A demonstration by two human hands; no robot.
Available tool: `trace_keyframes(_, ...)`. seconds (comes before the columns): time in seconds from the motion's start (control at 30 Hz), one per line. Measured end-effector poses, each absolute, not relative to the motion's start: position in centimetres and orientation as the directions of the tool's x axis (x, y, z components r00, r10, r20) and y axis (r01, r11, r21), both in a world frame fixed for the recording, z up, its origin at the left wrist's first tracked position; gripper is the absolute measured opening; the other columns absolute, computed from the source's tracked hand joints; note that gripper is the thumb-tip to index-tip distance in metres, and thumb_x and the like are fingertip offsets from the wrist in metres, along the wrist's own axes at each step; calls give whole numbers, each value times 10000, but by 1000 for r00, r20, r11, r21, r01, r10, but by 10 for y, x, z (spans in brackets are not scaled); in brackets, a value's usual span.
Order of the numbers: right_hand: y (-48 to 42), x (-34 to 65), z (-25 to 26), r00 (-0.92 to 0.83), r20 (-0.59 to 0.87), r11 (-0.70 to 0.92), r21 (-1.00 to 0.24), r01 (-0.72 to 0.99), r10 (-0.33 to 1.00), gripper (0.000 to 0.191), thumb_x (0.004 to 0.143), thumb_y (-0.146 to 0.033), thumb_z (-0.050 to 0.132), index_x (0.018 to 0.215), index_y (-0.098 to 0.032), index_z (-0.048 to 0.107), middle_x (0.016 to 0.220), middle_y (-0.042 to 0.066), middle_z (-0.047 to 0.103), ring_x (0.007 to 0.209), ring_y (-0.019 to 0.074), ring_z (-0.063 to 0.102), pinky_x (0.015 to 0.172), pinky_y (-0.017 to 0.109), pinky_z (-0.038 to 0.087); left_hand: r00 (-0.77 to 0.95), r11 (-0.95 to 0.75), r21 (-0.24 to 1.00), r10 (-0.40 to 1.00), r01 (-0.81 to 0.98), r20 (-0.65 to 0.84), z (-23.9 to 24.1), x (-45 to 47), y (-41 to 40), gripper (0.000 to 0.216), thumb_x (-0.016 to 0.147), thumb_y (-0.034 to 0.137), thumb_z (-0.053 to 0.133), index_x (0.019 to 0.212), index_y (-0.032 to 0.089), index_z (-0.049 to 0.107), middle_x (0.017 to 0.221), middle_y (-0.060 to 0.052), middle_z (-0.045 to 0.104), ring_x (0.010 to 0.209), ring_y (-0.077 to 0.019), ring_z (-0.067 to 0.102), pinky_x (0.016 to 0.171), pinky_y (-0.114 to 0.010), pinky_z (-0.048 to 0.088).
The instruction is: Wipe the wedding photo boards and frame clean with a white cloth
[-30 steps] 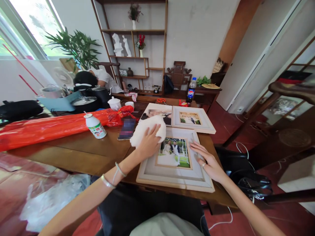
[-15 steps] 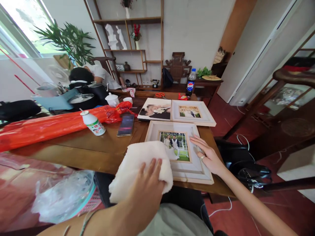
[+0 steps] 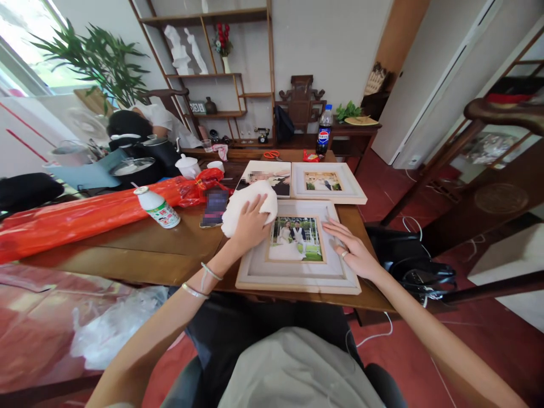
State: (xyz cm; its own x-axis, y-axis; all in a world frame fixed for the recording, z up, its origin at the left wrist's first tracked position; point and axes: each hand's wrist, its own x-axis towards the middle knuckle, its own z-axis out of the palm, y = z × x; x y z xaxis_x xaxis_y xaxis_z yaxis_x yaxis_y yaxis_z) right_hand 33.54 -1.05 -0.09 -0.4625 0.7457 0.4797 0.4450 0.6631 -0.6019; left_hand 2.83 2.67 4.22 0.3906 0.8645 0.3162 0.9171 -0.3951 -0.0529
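From the wearer's head, the camera faces forward and down over the worktop [image 3: 178, 258]. The lap [image 3: 276, 314] is near, the display shelf [image 3: 216, 75] far.

The left arm [image 3: 164, 328] and right arm [image 3: 437, 323] both stretch out in front. The left hand [image 3: 252, 222] is palm down with its fingers a little apart. The right hand [image 3: 355, 252] points inward, its fingers nearly straight.
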Motion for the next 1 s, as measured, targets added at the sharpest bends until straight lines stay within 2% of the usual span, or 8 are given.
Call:
trace_keyframes(0.13, -10, 335, -1, -447, 479, 652, -611, 448, 756, 518, 865, -132, 465, 1350, -310, 496, 1421, 30, 488, 1393, 245, 312, 1131, 575, 268, 491, -474, -129, 850, 871, 193, 52, 31, 12, 296, 864, 171, 456, 1052, 137, 683, 1516, -120, 333, 1408, -303, 275, 1109, -517, 273)
trace_keyframes(0.27, -11, 333, 0, -438, 471, 641, -618, 456, 766, 515, 864, -134, 465, 1348, -309, 500, 1423, 28, 486, 1392, 246, 313, 1134, 570, 267, 492, -471, -205, 868, 858, 65, 67, 41, -55, 281, 824, 141, 507, 1017, 140, 711, 1436, -175, 443, 1343, -346, 388, 1032, -526, 383)
trace_keyframes(0.37, -13, 333, 2, -437, 469, 639, -618, 458, 767, 509, 864, -140, 466, 1344, -305, 506, 1419, 29, 490, 1392, 246, 314, 1136, 566, 266, 533, -501, -276, 845, 820, 51, 70, 50, -113, 284, 819, 169, 533, 1035, 151, 716, 1364, -193, 521, 1288, -368, 457, 1005, -537, 409)
trace_keyframes(0.47, -13, 332, 3, -443, 463, 638, -616, 462, 768, 508, 862, -141, 467, 1341, -305, 509, 1418, 26, 491, 1394, 243, 309, 1139, 563, 262, 569, -536, -248, 818, 807, 81, 65, 54, -139, 269, 803, 216, 567, 1014, 164, 724, 1356, -184, 532, 1299, -362, 445, 1018, -522, 406)
trace_keyframes(0.63, -12, 333, 3, -458, 454, 642, -603, 473, 764, 520, 859, -137, 467, 1350, -307, 499, 1428, 21, 479, 1400, 239, 298, 1144, 555, 255, 493, -480, -120, 860, 869, 135, 55, 48, -87, 224, 799, 192, 580, 966, 162, 726, 1467, -150, 408, 1373, -328, 342, 1093, -477, 337)
trace_keyframes(0.8, -12, 335, 1, -476, 456, 656, -591, 470, 752, 523, 866, -141, 464, 1365, -298, 480, 1440, 35, 464, 1405, 242, 284, 1141, 562, 254, 423, -411, -105, 857, 905, 294, 50, 38, 2, 256, 871, 216, 508, 1026, 122, 689, 1499, -161, 351, 1400, -309, 291, 1123, -480, 279)
trace_keyframes(0.9, -12, 335, 2, -472, 454, 651, -597, 469, 756, 502, 877, -159, 464, 1359, -299, 487, 1439, 36, 466, 1403, 245, 290, 1139, 562, 258, 492, -472, -136, 830, 871, 263, 51, 38, 34, 273, 879, 206, 478, 1023, 106, 688, 1515, -161, 320, 1409, -314, 264, 1126, -492, 257)
trace_keyframes(1.0, -13, 334, 3, -455, 456, 641, -604, 473, 765, 481, 883, -178, 467, 1345, -305, 502, 1423, 34, 486, 1393, 252, 312, 1133, 567, 268, 576, -556, -155, 797, 817, 180, 54, 41, 33, 295, 842, 138, 486, 1061, 119, 684, 1501, -161, 347, 1400, -307, 288, 1128, -503, 240)
